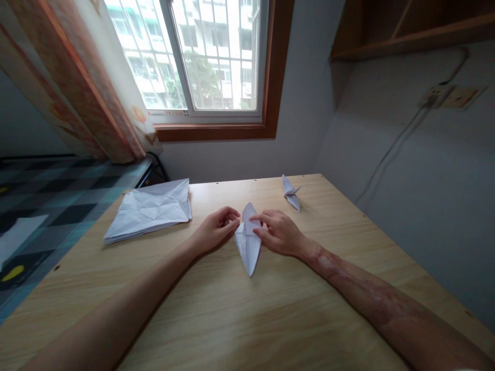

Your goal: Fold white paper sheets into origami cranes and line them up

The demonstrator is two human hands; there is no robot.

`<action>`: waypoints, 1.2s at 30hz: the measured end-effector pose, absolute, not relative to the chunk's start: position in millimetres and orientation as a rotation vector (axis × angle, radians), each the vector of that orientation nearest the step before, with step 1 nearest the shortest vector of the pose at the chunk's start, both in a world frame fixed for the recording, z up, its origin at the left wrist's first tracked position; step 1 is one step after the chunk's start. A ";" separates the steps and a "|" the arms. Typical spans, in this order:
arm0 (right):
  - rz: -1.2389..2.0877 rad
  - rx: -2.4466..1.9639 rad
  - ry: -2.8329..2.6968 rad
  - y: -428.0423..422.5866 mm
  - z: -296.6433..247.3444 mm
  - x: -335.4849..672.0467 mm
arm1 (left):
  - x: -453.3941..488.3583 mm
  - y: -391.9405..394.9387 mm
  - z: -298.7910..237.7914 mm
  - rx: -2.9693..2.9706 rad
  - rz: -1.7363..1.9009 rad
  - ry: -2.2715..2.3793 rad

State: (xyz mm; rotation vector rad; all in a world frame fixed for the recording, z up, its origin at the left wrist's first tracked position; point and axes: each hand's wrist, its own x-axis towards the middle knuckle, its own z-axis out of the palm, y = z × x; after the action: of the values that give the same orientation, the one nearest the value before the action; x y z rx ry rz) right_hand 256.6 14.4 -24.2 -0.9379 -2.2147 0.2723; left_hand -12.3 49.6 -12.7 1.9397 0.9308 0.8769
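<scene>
A white folded paper (248, 247), long and pointed at both ends, is between my hands over the middle of the table. My left hand (217, 226) has its fingers curled, with thumb and fingertips closed at the paper's left edge, by a small flap. From the other side, my right hand (282, 232) grips the paper's right edge; its index finger and thumb lie across the front face. The right hand's other fingers are partly hidden. Further back on the right lies a small folded paper crane (291, 192) with its wings spread.
A stack of creased white paper sheets (154, 208) lies at the table's back left. The wooden table (247, 324) meets a wall on the right. A bed with a checked cover (77, 190) stands left, a window (220, 62) behind. A cable (386, 149) hangs from a wall socket.
</scene>
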 end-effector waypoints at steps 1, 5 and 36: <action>0.247 -0.937 -2.227 13.4 -23.6 255.9 | -12.1 49.5 -11.7 1.937 0.880 0.933; 0.204 -0.951 -2.258 11.5 -21.4 255.3 | -11.9 46.5 -6.0 1.994 0.812 0.915; 0.783 -1.269 -1.753 35.7 -43.3 263.3 | -10.2 44.0 -10.0 2.245 0.695 0.839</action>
State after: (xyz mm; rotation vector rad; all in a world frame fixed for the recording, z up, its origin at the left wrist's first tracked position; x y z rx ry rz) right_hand 263.3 35.7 -43.3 -1.2685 -1.7535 0.7830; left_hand -10.2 44.0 -10.0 2.2447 0.8395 0.6947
